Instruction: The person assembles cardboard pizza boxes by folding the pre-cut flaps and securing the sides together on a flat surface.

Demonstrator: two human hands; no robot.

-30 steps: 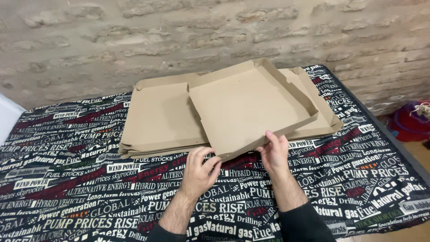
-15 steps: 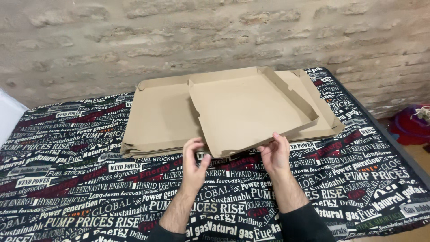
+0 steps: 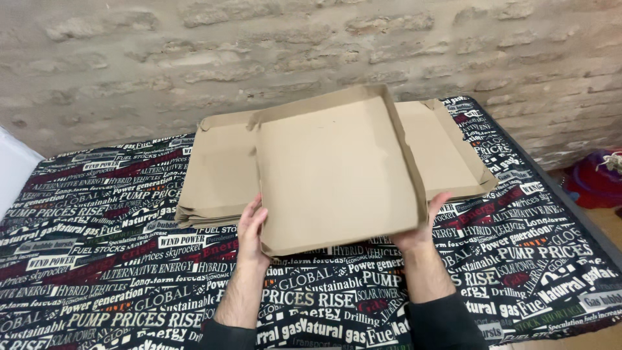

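A brown cardboard box tray [image 3: 337, 168] with folded-up side walls is tilted up toward me. My left hand [image 3: 251, 228] grips its near left corner. My right hand [image 3: 424, 227] holds its near right corner from underneath, mostly hidden by the cardboard. Behind the tray lies a stack of flat brown cardboard blanks [image 3: 217, 188], which also shows past the tray's right wall.
Everything rests on a table covered by a black cloth [image 3: 103, 259] printed with white and red lettering. A pale brick wall [image 3: 194, 58] runs behind it. A red and purple object [image 3: 596, 181] sits on the floor at the right.
Both hands have lifted the tray's near edge off the stack and tipped it up toward me. The view has moved closer.
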